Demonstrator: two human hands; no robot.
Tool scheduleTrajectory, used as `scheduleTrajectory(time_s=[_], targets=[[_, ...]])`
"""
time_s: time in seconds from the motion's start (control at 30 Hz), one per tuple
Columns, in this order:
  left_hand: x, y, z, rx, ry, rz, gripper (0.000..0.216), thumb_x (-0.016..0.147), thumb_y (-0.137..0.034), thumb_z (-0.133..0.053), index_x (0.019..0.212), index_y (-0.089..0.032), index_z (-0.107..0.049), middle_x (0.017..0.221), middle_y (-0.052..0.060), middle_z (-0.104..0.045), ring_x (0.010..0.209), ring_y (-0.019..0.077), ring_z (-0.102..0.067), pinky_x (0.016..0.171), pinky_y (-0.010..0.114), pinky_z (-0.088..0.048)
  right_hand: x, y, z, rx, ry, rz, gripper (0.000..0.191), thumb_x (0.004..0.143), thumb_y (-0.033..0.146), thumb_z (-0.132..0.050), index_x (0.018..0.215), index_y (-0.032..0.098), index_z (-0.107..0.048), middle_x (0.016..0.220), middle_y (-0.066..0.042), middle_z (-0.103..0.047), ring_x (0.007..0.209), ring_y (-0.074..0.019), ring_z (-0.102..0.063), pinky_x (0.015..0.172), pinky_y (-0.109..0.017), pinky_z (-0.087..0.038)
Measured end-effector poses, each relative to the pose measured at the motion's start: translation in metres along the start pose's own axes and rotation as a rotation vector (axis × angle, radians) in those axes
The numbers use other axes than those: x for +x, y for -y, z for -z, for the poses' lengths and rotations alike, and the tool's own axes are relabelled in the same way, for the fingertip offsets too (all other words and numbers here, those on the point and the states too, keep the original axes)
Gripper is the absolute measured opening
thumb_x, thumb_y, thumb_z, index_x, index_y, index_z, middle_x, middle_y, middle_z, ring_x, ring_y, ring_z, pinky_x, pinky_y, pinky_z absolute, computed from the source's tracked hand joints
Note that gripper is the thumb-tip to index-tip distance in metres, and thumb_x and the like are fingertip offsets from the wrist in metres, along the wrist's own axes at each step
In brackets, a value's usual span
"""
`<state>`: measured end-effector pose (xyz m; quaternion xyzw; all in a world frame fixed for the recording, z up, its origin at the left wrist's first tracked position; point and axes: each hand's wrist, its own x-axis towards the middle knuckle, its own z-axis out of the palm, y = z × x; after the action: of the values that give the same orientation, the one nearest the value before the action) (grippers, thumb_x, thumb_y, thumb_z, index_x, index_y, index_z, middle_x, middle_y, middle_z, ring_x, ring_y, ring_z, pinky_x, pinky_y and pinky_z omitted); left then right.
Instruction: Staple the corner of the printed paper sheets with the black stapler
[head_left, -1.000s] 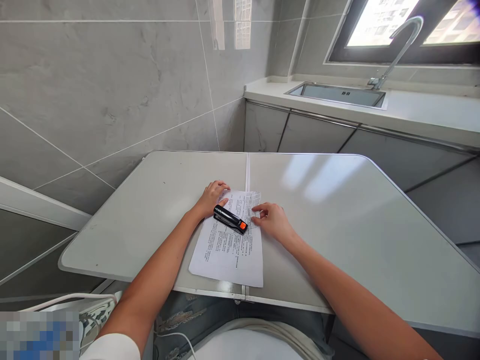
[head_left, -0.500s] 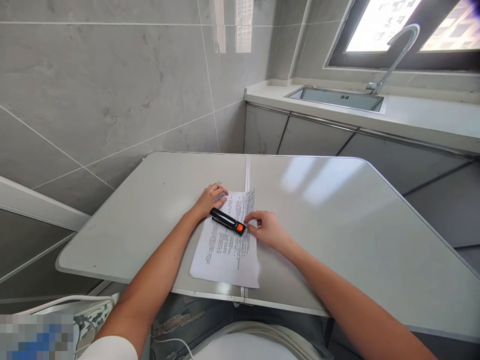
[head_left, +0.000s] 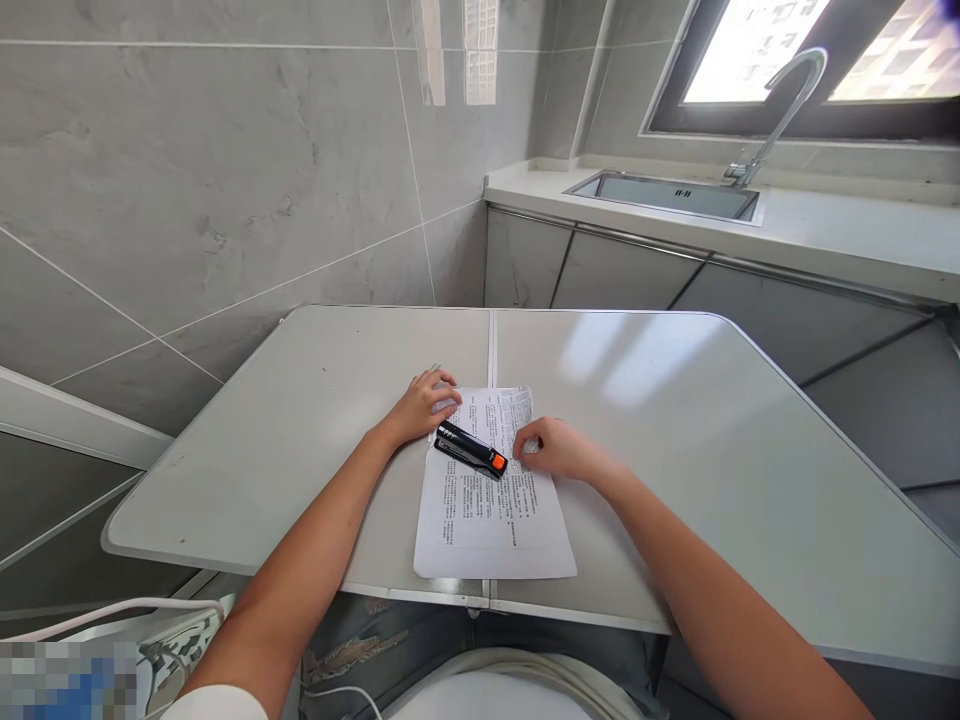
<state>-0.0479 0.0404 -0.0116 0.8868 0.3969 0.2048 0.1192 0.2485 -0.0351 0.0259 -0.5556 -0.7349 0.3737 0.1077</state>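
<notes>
A printed sheet of paper lies on the table across its centre seam, its upper right part slightly raised. On top of it rests a black stapler with an orange patch at its right end, lying slantwise. My left hand is over the paper's upper left corner, fingers and thumb apart, just above the stapler's left end. With thumb and index finger curled together, my right hand pinches the paper near its right edge, to the right of the stapler. Its fingertips partly hide the print there.
The pale folding table has a metal seam running down its middle. Beyond it stands a counter with a sink and a curved tap. A grey tiled wall rises at the left, and a white cable hangs lower left.
The paper's lower end has swung to the right and the sheet lies straighter. The stapler has shifted slightly right and down. My right hand has moved right; my left hand has barely moved.
</notes>
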Motion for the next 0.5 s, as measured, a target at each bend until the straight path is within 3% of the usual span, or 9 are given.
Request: scheduleTrajectory(time_s=[0.07,0.13,0.2,0.3,0.37,0.5], targets=[[0.001,-0.001,0.000,0.007,-0.009,-0.013,0.015,0.098,-0.026,-0.062,0.098,-0.025,-0.077,0.122,0.008,-0.061,0.115,0.0256,-0.055,0.107,0.048,-0.040,0.000,0.000,-0.002,-0.053,-0.141,0.035,0.011,0.077,0.016,-0.071,0.072,0.023,-0.077,0.084,-0.005,-0.066,0.077,-0.0198,-0.061,0.063,-0.028,-0.042],[0.002,-0.001,0.000,-0.011,-0.021,-0.008,0.015,0.098,-0.026,-0.063,0.097,-0.025,-0.078,0.116,0.008,-0.062,0.110,0.0247,-0.056,0.104,0.047,-0.042,0.000,0.003,-0.007,-0.062,-0.388,0.067,0.016,0.087,0.028,-0.069,0.073,0.022,-0.074,0.086,-0.006,-0.062,0.078,-0.0202,-0.060,0.065,-0.030,-0.043],[0.002,0.000,-0.001,-0.083,-0.024,-0.014,0.016,0.098,-0.027,-0.062,0.099,-0.025,-0.078,0.111,0.008,-0.062,0.105,0.0230,-0.057,0.099,0.044,-0.047,-0.001,0.010,-0.015,-0.019,-0.508,0.204,0.022,0.095,0.037,-0.064,0.080,0.022,-0.070,0.089,-0.005,-0.061,0.078,-0.0191,-0.058,0.070,-0.031,-0.045],[0.001,0.002,-0.002,-0.224,0.003,-0.029,0.019,0.101,-0.027,-0.057,0.104,-0.023,-0.076,0.105,0.007,-0.063,0.099,0.0203,-0.060,0.090,0.039,-0.052,-0.003,0.020,-0.031,0.009,-0.321,0.460,0.028,0.090,0.046,-0.074,0.104,0.023,-0.066,0.100,-0.005,-0.064,0.088,-0.0208,-0.060,0.078,-0.032,-0.049],[0.000,0.004,-0.004,-0.264,0.011,-0.023,0.020,0.102,-0.028,-0.056,0.105,-0.024,-0.076,0.104,0.006,-0.064,0.097,0.0194,-0.061,0.087,0.038,-0.053,-0.005,0.023,-0.041,-0.077,-0.186,0.514,0.042,0.085,0.043,-0.079,0.117,0.023,-0.062,0.105,-0.006,-0.065,0.093,-0.0232,-0.060,0.080,-0.035,-0.049],[0.000,0.008,-0.006,-0.251,-0.004,-0.034,0.019,0.101,-0.027,-0.058,0.104,-0.024,-0.076,0.102,0.006,-0.065,0.096,0.0194,-0.061,0.088,0.038,-0.053,-0.002,0.021,-0.049,-0.149,-0.201,0.508,0.031,0.094,0.023,-0.066,0.125,0.023,-0.060,0.110,-0.007,-0.068,0.101,-0.0247,-0.061,0.085,-0.037,-0.048]])
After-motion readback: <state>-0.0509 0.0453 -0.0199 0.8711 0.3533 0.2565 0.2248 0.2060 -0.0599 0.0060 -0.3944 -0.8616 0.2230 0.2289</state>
